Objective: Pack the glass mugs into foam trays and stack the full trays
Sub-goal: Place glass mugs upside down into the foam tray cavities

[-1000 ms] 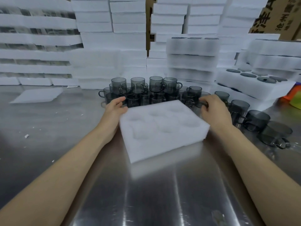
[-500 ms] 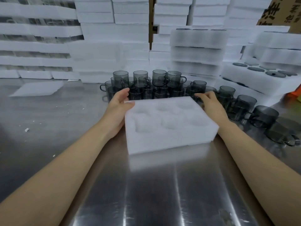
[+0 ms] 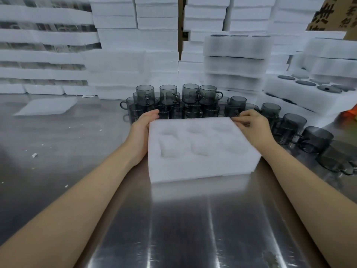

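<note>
Tray-placement step, judged: the white six-pocket foam tray (image 3: 201,149), with all pockets empty, lies flat on the stainless steel table (image 3: 173,229). It is braced at its left side by the left hand (image 3: 143,130) with fingers flat, and gripped at its far right corner by the curled fingers of the right hand (image 3: 251,125). Next, the tray should be released and the smoky grey glass mugs (image 3: 173,101) lifted singly from the tight, partly stacked cluster just behind it, where neighbours may be knocked. Stacked white foam trays (image 3: 235,60) are ranged behind.
</note>
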Demonstrator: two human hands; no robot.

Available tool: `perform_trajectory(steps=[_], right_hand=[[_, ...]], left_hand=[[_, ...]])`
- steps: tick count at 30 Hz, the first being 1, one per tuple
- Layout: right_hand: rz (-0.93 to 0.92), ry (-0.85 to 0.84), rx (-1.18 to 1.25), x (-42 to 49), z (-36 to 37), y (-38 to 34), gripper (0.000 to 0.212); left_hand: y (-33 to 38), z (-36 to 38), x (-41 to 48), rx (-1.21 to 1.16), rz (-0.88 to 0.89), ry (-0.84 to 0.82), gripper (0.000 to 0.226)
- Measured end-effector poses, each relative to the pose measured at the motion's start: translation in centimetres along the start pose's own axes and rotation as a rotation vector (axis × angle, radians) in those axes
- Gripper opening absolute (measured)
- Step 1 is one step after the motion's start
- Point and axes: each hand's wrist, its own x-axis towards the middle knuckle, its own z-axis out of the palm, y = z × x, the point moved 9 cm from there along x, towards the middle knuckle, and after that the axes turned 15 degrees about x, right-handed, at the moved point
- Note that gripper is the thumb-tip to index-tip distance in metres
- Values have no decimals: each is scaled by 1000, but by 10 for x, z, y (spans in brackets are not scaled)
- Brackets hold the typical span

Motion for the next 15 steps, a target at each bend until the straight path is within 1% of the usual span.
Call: perform_trajectory(steps=[2, 3, 5, 7, 9, 12, 15], right_hand=[[-26, 77, 41, 1, -11, -7, 18], [-35, 98, 54, 1, -14, -10, 18], [-35, 129, 71, 1, -20, -15, 28], [-31, 156, 76, 0, -27, -21, 41], [-58, 184, 84, -1, -34, -35, 46], [-192, 197, 135, -8, -36, -76, 40], [-293, 171, 216, -18, -25, -119, 31]], left_hand=[[1, 0, 0, 11, 12, -9, 30], [1, 1, -1, 19, 14, -20, 38], [1, 2, -3, 16, 11, -37, 51], [1, 4, -4, 11, 31, -54, 52], [2, 6, -5, 34, 57, -88, 55], [2, 13, -8, 131, 106, -152, 57], [7, 18, -13, 373, 218, -166, 51]])
